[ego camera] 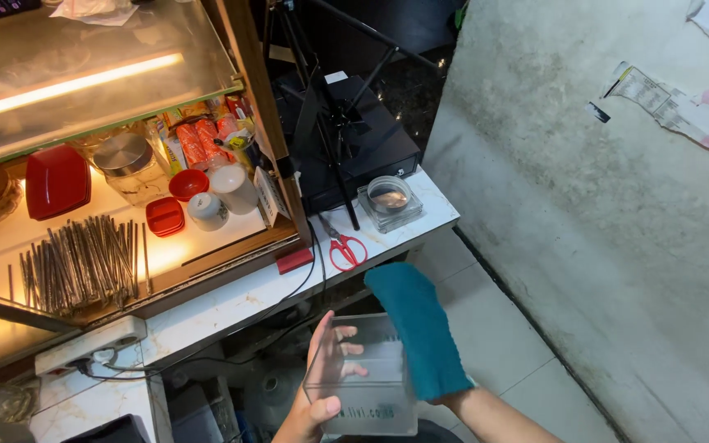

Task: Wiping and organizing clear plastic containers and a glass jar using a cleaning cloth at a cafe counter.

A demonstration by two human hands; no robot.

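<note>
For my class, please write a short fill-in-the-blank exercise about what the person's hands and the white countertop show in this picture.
1. The left hand holds a clear rectangular plastic container, while the right hand is covered by a ______ cloth.
2. On the white marble countertop lies a pair of scissors with ______ handles.
3. Inside the lit glass display case lies a bundle of thin metal ______.

Missing words: teal; red; skewers

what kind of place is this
Probably a small food stall or shop counter: a lit glass display case holds metal skewers, jars and red dishes, and a black cash drawer sits on the counter.
</note>
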